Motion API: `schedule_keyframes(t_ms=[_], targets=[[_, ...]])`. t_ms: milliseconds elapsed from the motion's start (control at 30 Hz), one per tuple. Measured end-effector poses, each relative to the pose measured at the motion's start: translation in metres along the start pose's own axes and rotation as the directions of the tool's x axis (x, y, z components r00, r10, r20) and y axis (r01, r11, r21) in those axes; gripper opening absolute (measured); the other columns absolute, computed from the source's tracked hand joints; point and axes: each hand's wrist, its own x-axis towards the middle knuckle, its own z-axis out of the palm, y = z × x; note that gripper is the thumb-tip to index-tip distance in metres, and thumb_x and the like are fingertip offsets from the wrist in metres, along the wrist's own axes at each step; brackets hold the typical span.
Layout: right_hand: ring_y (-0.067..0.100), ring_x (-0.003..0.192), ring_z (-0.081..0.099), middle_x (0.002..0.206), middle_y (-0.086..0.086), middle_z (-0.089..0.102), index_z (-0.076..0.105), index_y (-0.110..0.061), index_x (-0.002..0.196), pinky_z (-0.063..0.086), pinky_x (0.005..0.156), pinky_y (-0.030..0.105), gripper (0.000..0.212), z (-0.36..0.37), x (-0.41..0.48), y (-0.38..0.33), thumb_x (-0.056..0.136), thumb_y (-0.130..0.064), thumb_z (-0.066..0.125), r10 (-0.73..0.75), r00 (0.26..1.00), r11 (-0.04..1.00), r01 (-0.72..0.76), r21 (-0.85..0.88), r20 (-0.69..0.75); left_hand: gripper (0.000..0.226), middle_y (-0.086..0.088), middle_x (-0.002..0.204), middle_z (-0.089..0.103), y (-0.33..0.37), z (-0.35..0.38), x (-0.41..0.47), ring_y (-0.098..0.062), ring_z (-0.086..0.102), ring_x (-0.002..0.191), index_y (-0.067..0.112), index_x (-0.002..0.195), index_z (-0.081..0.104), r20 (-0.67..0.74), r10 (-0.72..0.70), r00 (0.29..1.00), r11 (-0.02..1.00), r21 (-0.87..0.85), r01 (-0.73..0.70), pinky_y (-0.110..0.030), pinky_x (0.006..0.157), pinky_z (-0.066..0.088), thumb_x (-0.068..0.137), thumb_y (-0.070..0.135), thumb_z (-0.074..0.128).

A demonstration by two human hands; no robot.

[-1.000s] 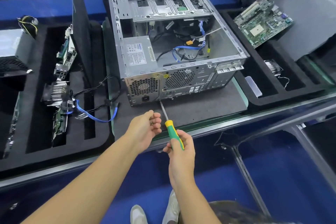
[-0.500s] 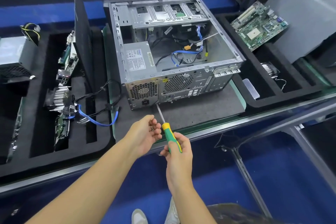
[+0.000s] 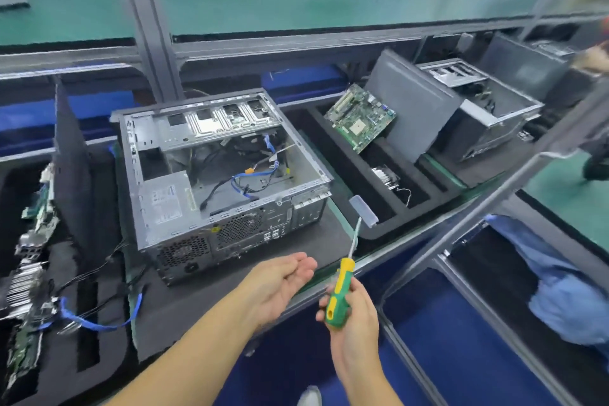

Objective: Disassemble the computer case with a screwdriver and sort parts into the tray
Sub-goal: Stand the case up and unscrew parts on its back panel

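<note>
Black foam tray beyond your right hand holds a green motherboard and a finned heatsink. Open grey metal computer case sits just past your left hand, which is palm up with fingers relaxed. Your right hand grips the green-yellow screwdriver, shaft pointing toward the tray.

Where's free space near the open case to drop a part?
Free: grey mat between the rear panel of the computer case and the bench edge. In the right tray, the long slot beside the case looks bare. Crowded: left tray, with boards, a heatsink and cables.
</note>
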Motion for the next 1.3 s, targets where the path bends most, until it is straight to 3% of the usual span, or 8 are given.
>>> schedule_keyframes(t_ms=[233,433,567,733,867,1000,1100,1300], targets=[[0.019,0.059,0.051,0.08,0.01,0.057,0.072,-0.014,0.103,0.036,0.043,0.03,0.037,-0.045,0.062,-0.072,0.077,-0.018,0.045,-0.071,0.997,0.997,0.071,-0.012,-0.021,0.031,0.0,0.064,0.043,-0.003,0.115,0.089,-0.009,0.033,0.048,0.012,0.081,0.055,0.047,-0.183,0.982,0.927,0.342,0.156,-0.02,0.042,0.029,0.107,0.022,0.041],[0.02,0.056,0.051,0.079,0.01,0.057,0.072,-0.016,0.095,0.036,0.042,0.03,0.033,-0.083,0.124,-0.119,0.091,-0.012,0.039,-0.073,0.993,0.997,0.069,-0.047,-0.091,0.036,-0.006,0.065,0.038,0.008,0.2,0.201,-0.006,0.037,0.036,0.011,0.071,0.045,0.033,0.076,0.997,0.743,0.665,-0.079,-0.015,0.038,0.029,0.099,-0.006,0.033],[0.023,0.049,0.05,0.073,0.015,0.056,0.064,-0.003,0.104,0.037,0.038,0.028,0.038,-0.106,0.16,-0.135,0.095,0.005,0.028,-0.011,0.992,0.998,0.004,-0.059,-0.123,0.026,-0.002,0.074,0.063,0.019,0.216,0.268,-0.007,0.058,0.054,0.015,0.087,0.063,0.08,0.315,0.946,0.344,0.919,-0.192,-0.012,0.046,0.041,0.097,-0.002,0.045],[0.024,0.052,0.05,0.077,0.015,0.058,0.066,-0.003,0.104,0.038,0.039,0.029,0.045,-0.125,0.185,-0.133,0.089,0.01,0.025,0.029,0.993,0.998,-0.035,-0.051,-0.111,0.024,-0.008,0.071,0.056,0.014,0.207,0.331,-0.02,0.055,0.058,0.011,0.085,0.06,0.063,0.348,0.935,0.11,0.988,-0.108,-0.018,0.051,0.045,0.095,-0.005,0.045],[0.025,0.054,0.051,0.079,0.015,0.059,0.073,-0.013,0.097,0.039,0.041,0.03,0.043,-0.129,0.197,-0.128,0.084,0.0,0.033,0.089,0.991,0.995,-0.093,-0.037,-0.099,0.024,-0.014,0.089,0.067,0.01,0.201,0.35,-0.028,0.07,0.078,0.004,0.09,0.068,0.085,0.413,0.907,-0.077,0.995,-0.058,-0.039,0.079,0.059,0.098,0.001,0.045],[0.025,0.054,0.051,0.079,0.015,0.058,0.072,-0.013,0.094,0.039,0.041,0.029,0.042,-0.123,0.202,-0.126,0.085,0.001,0.034,0.124,0.989,0.99,-0.129,-0.052,-0.079,0.021,-0.014,0.093,0.069,0.012,0.193,0.352,-0.032,0.067,0.082,0.005,0.093,0.068,0.173,0.434,0.884,-0.227,0.971,-0.078,-0.042,0.077,0.056,0.1,0.007,0.048],[0.025,0.053,0.05,0.078,0.016,0.057,0.068,-0.005,0.101,0.038,0.04,0.029,0.051,-0.116,0.204,-0.125,0.087,0.014,0.023,0.145,0.986,0.987,-0.15,-0.062,-0.076,0.022,-0.009,0.091,0.073,0.018,0.19,0.354,-0.03,0.068,0.084,0.006,0.09,0.07,0.178,0.449,0.876,-0.246,0.967,-0.07,-0.042,0.078,0.056,0.098,0.003,0.05],[0.024,0.051,0.049,0.075,0.015,0.057,0.063,0.001,0.106,0.036,0.038,0.028,0.045,-0.1,0.202,-0.13,0.088,0.014,0.025,0.185,0.981,0.978,-0.19,-0.09,-0.06,0.027,-0.001,0.075,0.075,0.026,0.194,0.358,-0.014,0.07,0.069,0.012,0.077,0.069,0.119,0.156,0.981,-0.27,0.96,-0.074,-0.029,0.077,0.056,0.1,0.015,0.057]])
